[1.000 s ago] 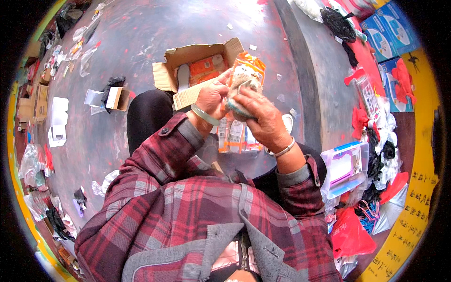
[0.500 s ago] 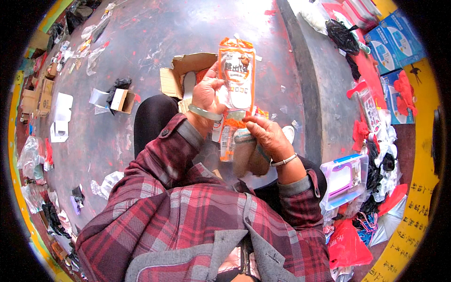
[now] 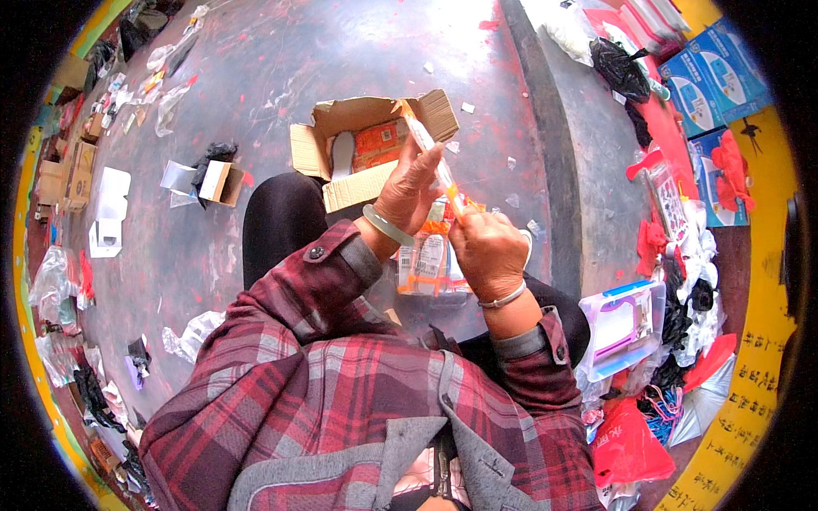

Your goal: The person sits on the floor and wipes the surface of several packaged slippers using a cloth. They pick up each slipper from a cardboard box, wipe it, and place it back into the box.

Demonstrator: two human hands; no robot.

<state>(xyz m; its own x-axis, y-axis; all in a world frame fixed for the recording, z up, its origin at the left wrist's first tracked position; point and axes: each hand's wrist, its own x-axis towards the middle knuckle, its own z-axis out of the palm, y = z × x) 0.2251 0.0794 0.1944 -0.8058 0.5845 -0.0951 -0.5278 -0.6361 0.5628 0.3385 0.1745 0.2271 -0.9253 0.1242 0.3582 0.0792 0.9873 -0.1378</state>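
A flat orange-and-white plastic packet [image 3: 445, 170], seen nearly edge-on, is held between my two hands. My left hand [image 3: 411, 189] grips its left side, with the thumb up along it and some fingers hidden. Closed round its lower end is my right hand [image 3: 490, 254]. Just beyond stands an open cardboard box [image 3: 358, 189], its flaps spread. Inside it lie a pale insole [image 3: 342, 155] and an orange packet [image 3: 379, 145]. Below my hands, more orange-and-clear packets [image 3: 429, 262] lie on the floor between my legs.
A small opened carton [image 3: 223, 183] and white packaging [image 3: 111, 200] lie left on the grey floor. At right are a clear plastic case [image 3: 626, 328], a red bag [image 3: 632, 443], black bags [image 3: 619, 68] and blue boxes [image 3: 716, 72]. A dark floor strip [image 3: 554, 128] runs along the right.
The packet has turned from face-up to nearly edge-on. My left hand has shifted right and down, uncovering more of the box. A blurred brownish shape under my right hand is out of sight.
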